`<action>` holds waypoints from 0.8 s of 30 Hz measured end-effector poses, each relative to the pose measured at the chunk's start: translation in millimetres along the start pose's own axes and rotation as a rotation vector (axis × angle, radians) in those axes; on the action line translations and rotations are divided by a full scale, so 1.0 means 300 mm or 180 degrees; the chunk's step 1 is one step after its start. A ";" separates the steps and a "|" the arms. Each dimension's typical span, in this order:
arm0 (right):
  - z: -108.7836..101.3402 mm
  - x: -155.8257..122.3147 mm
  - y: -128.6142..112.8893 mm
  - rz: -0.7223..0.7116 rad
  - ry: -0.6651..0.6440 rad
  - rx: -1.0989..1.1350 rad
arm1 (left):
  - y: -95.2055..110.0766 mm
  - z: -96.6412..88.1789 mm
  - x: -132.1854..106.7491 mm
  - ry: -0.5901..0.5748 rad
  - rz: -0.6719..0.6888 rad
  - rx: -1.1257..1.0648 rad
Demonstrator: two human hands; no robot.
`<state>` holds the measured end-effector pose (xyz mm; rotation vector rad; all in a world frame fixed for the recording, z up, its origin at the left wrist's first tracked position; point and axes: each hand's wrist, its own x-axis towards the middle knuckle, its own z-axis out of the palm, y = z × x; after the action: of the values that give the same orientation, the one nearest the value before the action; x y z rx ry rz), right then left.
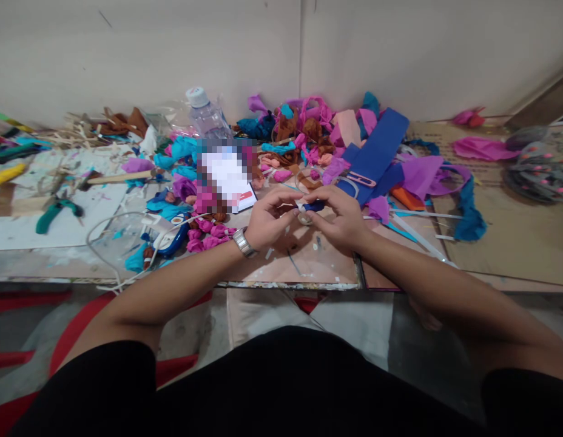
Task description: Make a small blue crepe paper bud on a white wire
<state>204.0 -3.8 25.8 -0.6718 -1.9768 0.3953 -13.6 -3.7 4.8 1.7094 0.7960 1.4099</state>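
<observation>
Both hands meet over the front of the table. My left hand, with a metal watch on its wrist, pinches the white end of a small piece of dark blue crepe paper. My right hand has its thumb and fingers closed on the blue part of the same piece. A pale round thing, perhaps a tape roll, shows just below the fingertips; whether it is held I cannot tell. Behind my right hand lie wide dark blue crepe paper strips with a pink clip on them.
A lit phone leans amid twisted crepe paper bundles. Behind it stands a water bottle. Green-handled pliers and a hammer lie left. A white cable hangs over the front edge. Cardboard covers the right side.
</observation>
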 end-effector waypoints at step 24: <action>0.000 -0.006 0.005 0.0178 -0.0079 0.0053 | -0.013 0.010 0.002 0.0057 -0.0561 -0.0380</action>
<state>205.0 -3.5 23.7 -0.7158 -1.9795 0.4556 -10.6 -1.6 1.5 1.5003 0.8339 1.3270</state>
